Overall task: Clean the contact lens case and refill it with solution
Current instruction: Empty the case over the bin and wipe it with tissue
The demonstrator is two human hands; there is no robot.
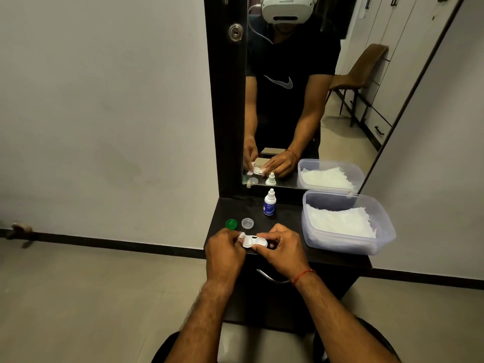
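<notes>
Dark counter (288,224), green cap (231,224) + clear cap (247,223) parked aside; R hand (282,244) pinches lens case (256,242) steady, L hand (225,248) pinches tissue (242,235), prob wiping well.

The table top (288,218) is dark and matt. Above its front edge the contact lens case (255,242) is smooth white plastic, the tissue scrap (242,235) crumpled paper. On the table top the green cap (231,224) is glossy plastic, the clear cap (247,223) translucent plastic, the solution bottle (269,204) shiny white plastic. At its right, a frosted plastic container (345,246) holds crinkled paper tissues (340,222). Below it, the drawer handle (272,277) is polished metal.
</notes>
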